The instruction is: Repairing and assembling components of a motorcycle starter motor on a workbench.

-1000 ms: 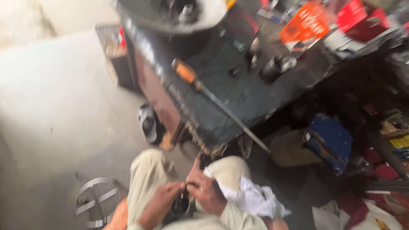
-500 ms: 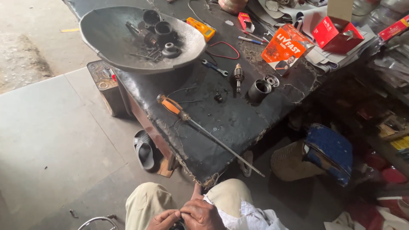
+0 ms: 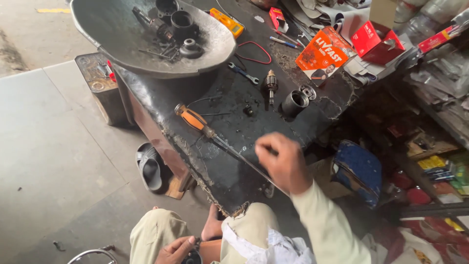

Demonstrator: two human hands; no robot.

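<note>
The right hand (image 3: 282, 164) is stretched out over the near end of the black bench (image 3: 234, 161), fingers curled in loosely, right above the long steel shaft of the screwdriver (image 3: 215, 134). It is blurred, so I cannot tell whether the fingers grip the shaft or only hang over it. The orange handle lies up and to the left of that hand, well clear of it.

The left hand (image 3: 177, 250) is low in the lap, between the knees, closed around a small dark round part (image 3: 194, 257); only the top of the part shows. Just right of that hand a white rag (image 3: 273, 247) lies bunched on the thigh.

Beyond the right hand, farther up the bench, sit a dark metal cylinder (image 3: 294, 102) and a motor armature (image 3: 270, 84) standing close beside it, with a small spanner (image 3: 243, 74) a little past them. Farther still and to the left is a big grey pan (image 3: 122, 44) holding several dark metal parts. An orange box (image 3: 325, 53) and a red box (image 3: 373, 39) lie off to the right of those.

On the floor left of the right hand, beside the bench, is a sandal (image 3: 149, 166). To its right, under the bench edge, sits a blue bag (image 3: 359, 168).
</note>
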